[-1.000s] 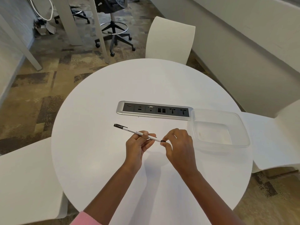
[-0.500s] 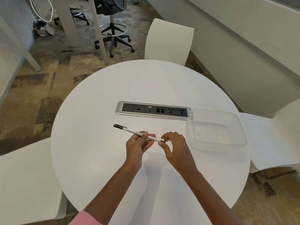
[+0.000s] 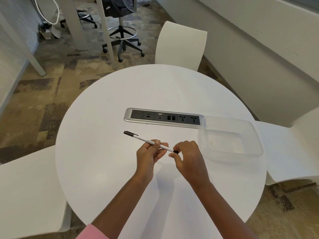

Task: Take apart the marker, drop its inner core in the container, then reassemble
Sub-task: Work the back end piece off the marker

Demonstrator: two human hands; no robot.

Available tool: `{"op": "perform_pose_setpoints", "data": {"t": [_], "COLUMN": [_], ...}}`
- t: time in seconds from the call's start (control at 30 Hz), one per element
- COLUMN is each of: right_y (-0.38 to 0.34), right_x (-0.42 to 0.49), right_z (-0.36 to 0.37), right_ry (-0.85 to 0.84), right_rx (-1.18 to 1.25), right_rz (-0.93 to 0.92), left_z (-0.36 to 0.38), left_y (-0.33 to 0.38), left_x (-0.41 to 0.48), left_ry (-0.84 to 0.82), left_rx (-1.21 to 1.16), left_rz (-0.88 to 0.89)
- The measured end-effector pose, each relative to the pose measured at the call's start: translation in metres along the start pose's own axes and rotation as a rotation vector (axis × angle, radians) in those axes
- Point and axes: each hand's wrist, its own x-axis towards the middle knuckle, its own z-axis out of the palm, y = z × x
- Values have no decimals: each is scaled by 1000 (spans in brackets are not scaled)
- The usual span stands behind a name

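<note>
Just nearer the person than the socket panel (image 3: 164,118), a slim white marker (image 3: 143,139) is held above the round white table (image 3: 103,152). Its long axis runs slantwise: the black cap (image 3: 128,133) points away to the left, toward the panel's left end, and the black end piece (image 3: 175,151) points back to the right, toward the person. The marker is in 1 piece, cap on.

The left hand (image 3: 148,152) grips the white barrel near its middle, fingers curled round it and thumb on top. The right hand (image 3: 188,156) pinches the black end piece between thumb and forefinger, its other fingers loosely bent.

Against the frames of 1 second and 0.5 seconds ago, the marker keeps the same slant and the same spot beside the panel. The left hand's grip is unchanged. The right hand's fingertips have closed in on the end piece, which now shows more plainly between them.

A clear plastic container (image 3: 224,140) sits on the table touching the panel's right end, right of the right hand and apart from it. 3 white chairs stand round the table: 1 beyond the panel (image 3: 181,45), 1 to its left (image 3: 25,187) and 1 to its right (image 3: 293,152).
</note>
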Motion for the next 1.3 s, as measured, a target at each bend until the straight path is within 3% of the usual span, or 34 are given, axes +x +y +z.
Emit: {"op": "perform_pose_setpoints", "data": {"t": [0.43,0.93,1.17,1.3], "right_y": [4,3,3,33], "right_x": [1,8,15,8], "right_z": [3,2,-6,-21], "right_ry": [134,14,-328,-412], "right_rx": [-98,-60,133,390], "right_rz": [-69,14,285,572], "left_z": [5,8,9,-14], "left_y": [4,7,3,28], "left_x": [2,7,8,26], "left_ry": [-6,-14,-41,100], "left_rx": [11,69,153,-56], "left_rz": [22,21,20,103]}}
